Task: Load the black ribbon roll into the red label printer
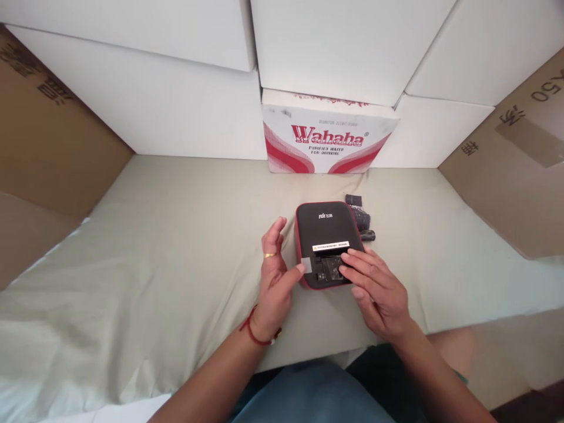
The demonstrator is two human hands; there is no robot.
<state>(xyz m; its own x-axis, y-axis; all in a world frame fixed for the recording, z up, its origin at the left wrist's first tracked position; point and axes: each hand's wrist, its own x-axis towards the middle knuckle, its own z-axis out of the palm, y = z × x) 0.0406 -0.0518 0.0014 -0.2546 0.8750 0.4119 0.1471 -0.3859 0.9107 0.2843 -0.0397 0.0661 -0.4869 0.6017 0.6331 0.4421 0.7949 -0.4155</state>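
A small black device with a red rim lies flat on the pale cloth-covered table, a white-and-orange label across its top. My left hand stands on edge at its left side, fingers apart, thumb touching the device's near left corner by a small grey tab. My right hand lies over the near right corner, fingers stretched flat, fingertips on a dark translucent piece at the device's front. A gold ring is on the left hand and a red cord on its wrist.
Black cable and small dark parts lie just behind the device's right side. A red-and-white "Wahaha" carton stands at the back among white boxes. Brown cardboard walls the left, and more cardboard the right.
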